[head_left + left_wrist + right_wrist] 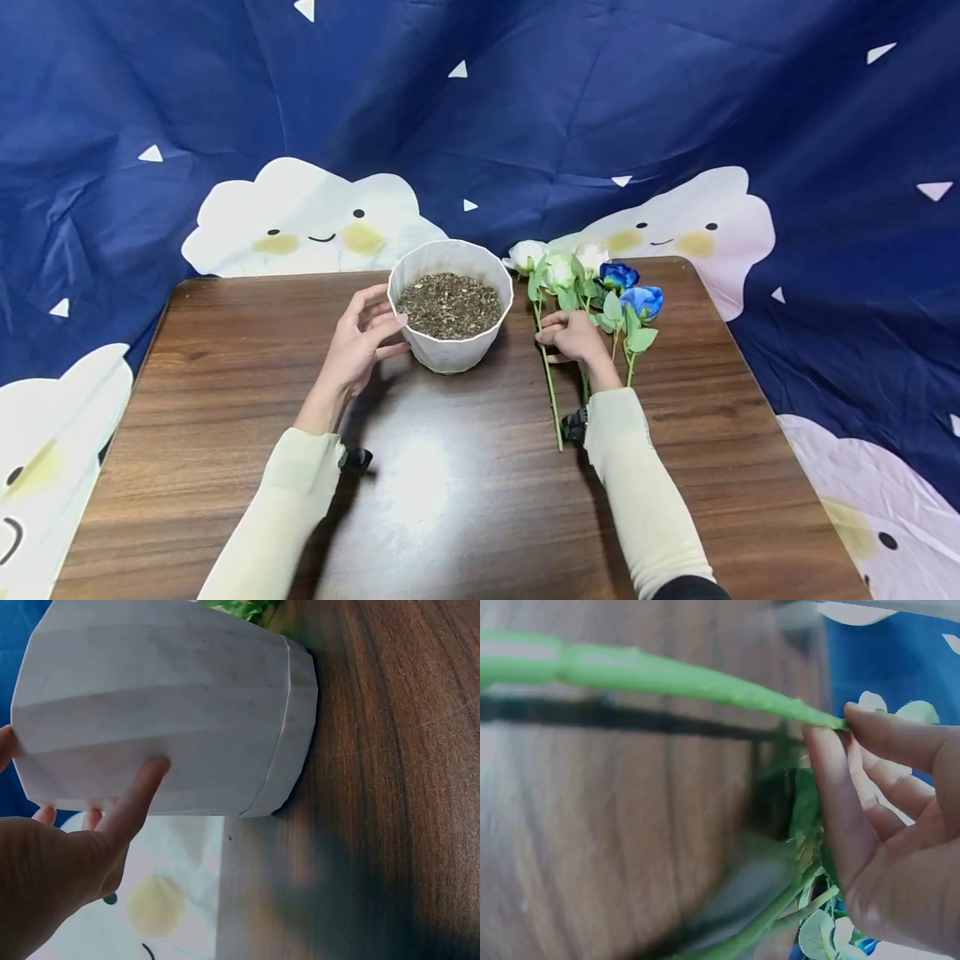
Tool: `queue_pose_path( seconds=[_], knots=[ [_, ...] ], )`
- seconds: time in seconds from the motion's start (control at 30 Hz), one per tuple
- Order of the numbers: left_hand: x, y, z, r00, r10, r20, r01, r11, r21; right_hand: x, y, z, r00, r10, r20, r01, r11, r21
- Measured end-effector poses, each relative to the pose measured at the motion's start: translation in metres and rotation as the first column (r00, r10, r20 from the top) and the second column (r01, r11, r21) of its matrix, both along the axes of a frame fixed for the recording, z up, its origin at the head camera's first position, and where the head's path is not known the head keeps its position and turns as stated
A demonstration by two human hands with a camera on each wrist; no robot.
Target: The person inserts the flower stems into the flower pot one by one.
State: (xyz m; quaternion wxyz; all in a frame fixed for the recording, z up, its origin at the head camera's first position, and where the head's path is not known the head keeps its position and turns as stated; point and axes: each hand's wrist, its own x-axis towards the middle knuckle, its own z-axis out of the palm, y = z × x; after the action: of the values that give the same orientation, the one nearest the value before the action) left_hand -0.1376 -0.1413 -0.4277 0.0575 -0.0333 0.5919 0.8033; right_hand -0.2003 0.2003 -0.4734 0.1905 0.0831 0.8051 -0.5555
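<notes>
A white faceted flowerpot [450, 354] stands on the table, filled with dark brown soil [448, 306]. Against its left side, my left hand [358, 340] rests with spread, fairly straight fingers and the thumb near the rim; in the left wrist view one fingertip touches the pot wall [202, 697]. To the right of the pot, my right hand [576, 337] pinches the green stem [682, 681] of the leftmost white rose [527, 255] between thumb and forefinger. White or pale roses [558, 272] and blue roses [642, 302] lie beside and beneath that hand.
The brown wooden table [247, 375] ends just behind the pot and the flower heads. A dark blue cloth [525, 100] with printed clouds hangs behind it and surrounds its sides. Small black devices [356, 460] are worn at both wrists.
</notes>
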Motion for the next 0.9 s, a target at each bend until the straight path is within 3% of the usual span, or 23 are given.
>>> queue_pose_path(
  seconds=[0.17, 0.33, 0.6, 0.9],
  knots=[
    [0.0, -0.001, 0.001, 1.0, -0.003, 0.007, 0.003, 1.0, 0.002, 0.002, 0.002, 0.01, 0.998, -0.047, 0.041, 0.054, 0.983, -0.178],
    [-0.001, 0.0, 0.001, 1.0, -0.007, 0.003, 0.007, 1.0, 0.0, 0.005, -0.001, 0.02, 0.994, -0.106, 0.037, 0.112, 0.937, -0.331],
    [-0.002, -0.001, -0.001, 1.0, -0.004, 0.008, 0.004, 1.0, -0.002, 0.008, -0.01, 0.036, 0.969, -0.244, -0.038, 0.181, 0.807, -0.562],
    [-0.002, 0.0, 0.0, 1.0, -0.01, 0.0, 0.01, 1.0, -0.005, 0.01, -0.024, 0.076, 0.879, -0.447, -0.168, 0.188, 0.647, -0.739]
  ],
)
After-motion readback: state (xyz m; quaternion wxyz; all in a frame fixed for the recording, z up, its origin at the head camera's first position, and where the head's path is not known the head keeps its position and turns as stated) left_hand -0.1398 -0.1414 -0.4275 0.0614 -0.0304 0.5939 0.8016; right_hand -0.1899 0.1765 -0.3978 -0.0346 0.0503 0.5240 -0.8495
